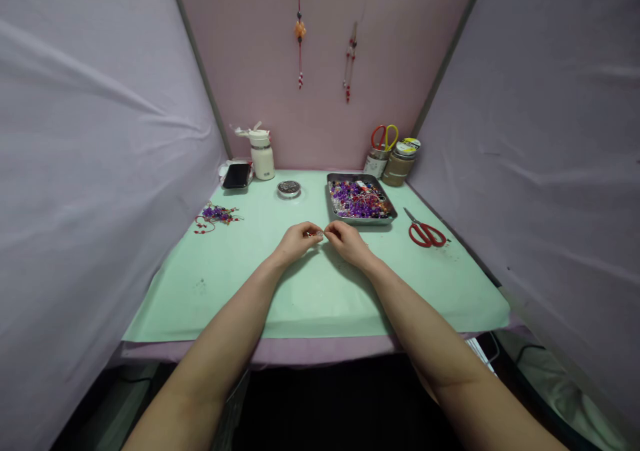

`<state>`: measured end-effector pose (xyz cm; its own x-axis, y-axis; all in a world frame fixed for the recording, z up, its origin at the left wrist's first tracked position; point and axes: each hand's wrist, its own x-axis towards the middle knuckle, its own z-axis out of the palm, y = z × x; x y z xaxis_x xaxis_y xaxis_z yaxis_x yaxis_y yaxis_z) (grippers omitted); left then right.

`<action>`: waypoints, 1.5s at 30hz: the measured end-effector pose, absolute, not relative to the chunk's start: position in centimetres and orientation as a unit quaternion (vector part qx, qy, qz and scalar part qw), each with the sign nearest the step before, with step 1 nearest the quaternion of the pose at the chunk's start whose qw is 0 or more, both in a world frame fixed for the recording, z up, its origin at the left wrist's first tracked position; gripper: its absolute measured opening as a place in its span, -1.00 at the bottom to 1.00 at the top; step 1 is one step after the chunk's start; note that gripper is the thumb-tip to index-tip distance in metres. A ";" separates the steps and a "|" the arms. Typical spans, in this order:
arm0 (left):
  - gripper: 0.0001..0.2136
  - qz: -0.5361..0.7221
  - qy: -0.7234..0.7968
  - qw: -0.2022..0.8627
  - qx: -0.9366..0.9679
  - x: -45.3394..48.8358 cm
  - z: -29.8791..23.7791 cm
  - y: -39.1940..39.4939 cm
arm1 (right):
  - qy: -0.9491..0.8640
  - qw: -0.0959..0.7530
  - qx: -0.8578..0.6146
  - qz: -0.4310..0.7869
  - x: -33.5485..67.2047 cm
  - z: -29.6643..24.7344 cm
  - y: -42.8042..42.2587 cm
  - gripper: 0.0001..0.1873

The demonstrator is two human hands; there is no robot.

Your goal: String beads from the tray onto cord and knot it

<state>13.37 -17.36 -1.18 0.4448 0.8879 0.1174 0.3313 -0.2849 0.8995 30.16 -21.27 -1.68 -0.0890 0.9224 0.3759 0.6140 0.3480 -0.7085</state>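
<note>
Two bare hands meet over the middle of the flat mint-green table mat (320, 298). The left hand (296, 241) and the right hand (349, 241) rest low on the mat, fingertips almost touching. Each hand has its thumb and first fingers pinched tight on a tiny pale piece (319, 235) held between them. It is too small to tell what it is. The other fingers are curled in.

Just behind the right hand sits a shiny metal tray (331, 206) full of purple, pink and clear beads (359, 200). A pair of red-handled scissors (425, 233) lies on the mat to the right of that hand. Well away on the left lies a little bunch of purple and red beaded strings (216, 215). A small round tin (289, 188) sits behind the left hand, near the tray.
</note>
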 end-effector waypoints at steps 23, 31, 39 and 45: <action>-0.85 0.348 0.416 0.240 0.805 13.4 -1.2 -17.5 | -0.711 0.402 -0.544 0.189 30.4 -2.5 -20.8 -0.87; -0.87 0.360 0.425 0.254 0.791 13.4 -1.0 -17.6 | -0.698 0.413 -0.551 0.196 30.4 -2.3 -20.9 -0.87; -0.87 0.357 0.446 0.276 0.773 13.4 -0.9 -17.4 | -0.689 0.426 -0.555 0.192 30.5 -2.0 -21.0 -0.86; -0.88 0.349 0.438 0.288 0.777 13.4 -1.1 -17.3 | -0.691 0.418 -0.556 0.194 30.5 -1.9 -21.1 -0.85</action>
<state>13.40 -17.31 -1.08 0.3728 0.8813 0.2903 0.4786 -0.4506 0.7536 30.53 -21.10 -1.90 -0.0311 0.9316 0.3620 0.6070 0.3054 -0.7337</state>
